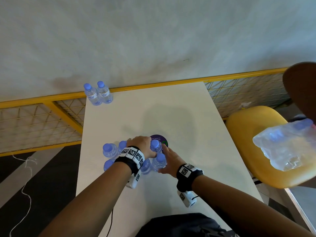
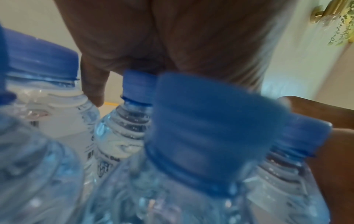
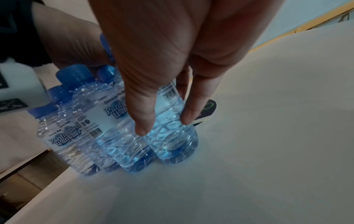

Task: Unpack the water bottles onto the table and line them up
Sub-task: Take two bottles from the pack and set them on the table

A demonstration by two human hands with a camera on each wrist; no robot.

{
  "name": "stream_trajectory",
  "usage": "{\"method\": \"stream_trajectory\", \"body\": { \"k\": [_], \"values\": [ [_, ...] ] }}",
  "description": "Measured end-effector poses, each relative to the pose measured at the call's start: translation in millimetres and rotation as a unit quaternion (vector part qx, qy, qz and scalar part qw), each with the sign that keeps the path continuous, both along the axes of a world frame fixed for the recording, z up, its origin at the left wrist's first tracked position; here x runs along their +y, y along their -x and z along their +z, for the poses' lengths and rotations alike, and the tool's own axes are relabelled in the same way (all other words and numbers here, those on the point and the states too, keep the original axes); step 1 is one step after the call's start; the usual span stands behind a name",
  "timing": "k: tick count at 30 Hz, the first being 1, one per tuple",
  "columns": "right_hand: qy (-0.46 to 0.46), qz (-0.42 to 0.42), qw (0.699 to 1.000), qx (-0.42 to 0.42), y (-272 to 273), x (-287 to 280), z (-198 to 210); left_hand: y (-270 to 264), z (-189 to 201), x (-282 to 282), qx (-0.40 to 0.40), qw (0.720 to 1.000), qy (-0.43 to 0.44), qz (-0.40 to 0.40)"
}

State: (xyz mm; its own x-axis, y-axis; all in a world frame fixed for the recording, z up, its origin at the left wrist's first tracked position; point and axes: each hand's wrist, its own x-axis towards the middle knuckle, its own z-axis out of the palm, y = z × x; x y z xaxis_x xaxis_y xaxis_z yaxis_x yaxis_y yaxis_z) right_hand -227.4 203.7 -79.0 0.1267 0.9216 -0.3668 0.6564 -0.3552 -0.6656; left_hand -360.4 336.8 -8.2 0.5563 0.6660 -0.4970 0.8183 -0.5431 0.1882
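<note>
While two bottles (image 1: 100, 93) stand at the bench's (image 1: 179, 108) far left corner, the left hand (image 1: 142, 145) rests palm-down on the near cluster of bottles (image 1: 109, 150); the right hand's (image 1: 171, 161) straight fingers (image 3: 142, 121) press its right side.

place: looks like a café or canteen seating area | white worktop (image 1: 179, 113) with a round purple printed sticker (image 1: 161, 140) near its middle | yellow moulded chair (image 1: 253, 134) off the right edge | yellow wire-mesh railing (image 1: 42, 113) along the far edge | pale plastered wall (image 1: 153, 40) beyond
</note>
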Motion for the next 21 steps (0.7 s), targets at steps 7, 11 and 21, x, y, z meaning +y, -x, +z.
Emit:
{"method": "stream_trajectory", "body": {
  "k": [7, 11, 21],
  "values": [
    [-0.001, 0.015, 1.0, -0.003, -3.0, 0.7, 3.2, 3.1, 8.4, -4.6, 0.006, 1.0, 0.01, 0.015],
    [0.004, 0.007, 1.0, 0.005, -9.8, -2.4, 4.6, 5.6, 27.9, -6.5, -0.024, 0.999, 0.033, 0.027],
    [0.015, -0.07, 0.997, -0.001, -115.9, -93.0, 42.4, -86.8, 118.5, -76.6, -0.227, 0.973, 0.043, -0.01]
  ]
}}
